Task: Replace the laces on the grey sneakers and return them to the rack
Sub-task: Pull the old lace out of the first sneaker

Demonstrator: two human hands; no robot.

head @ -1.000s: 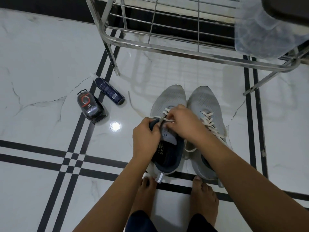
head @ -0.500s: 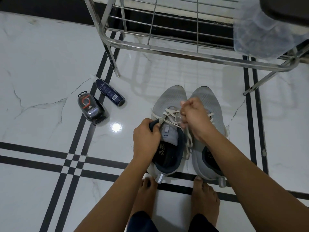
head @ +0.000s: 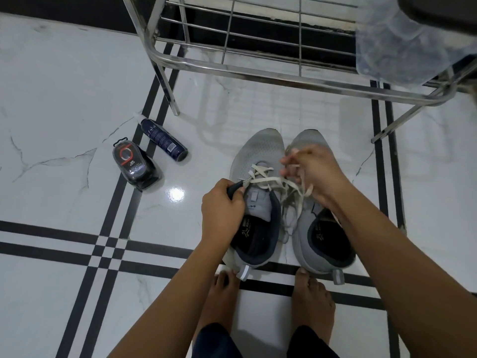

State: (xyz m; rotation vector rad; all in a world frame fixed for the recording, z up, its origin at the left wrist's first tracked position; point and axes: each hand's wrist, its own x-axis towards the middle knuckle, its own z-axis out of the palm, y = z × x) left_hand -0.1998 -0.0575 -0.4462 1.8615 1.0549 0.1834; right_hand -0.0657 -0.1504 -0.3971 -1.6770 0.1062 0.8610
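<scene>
Over the sneakers [head: 258, 148], left hand [head: 223, 204] grips collar [head: 276, 215], right hand [head: 318, 174] pinches lace [head: 260, 180].

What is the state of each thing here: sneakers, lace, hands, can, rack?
Left sneaker, upright on floor, lace loosened.
Lace, slack, partly pulled out of the eyelets.
Right sneaker, upright on floor, beside the other.
Left hand, grips the left sneaker's collar.
Right hand, pinches the lace.
Can, lying on floor.
Rack, standing, sneakers not on it.
</scene>
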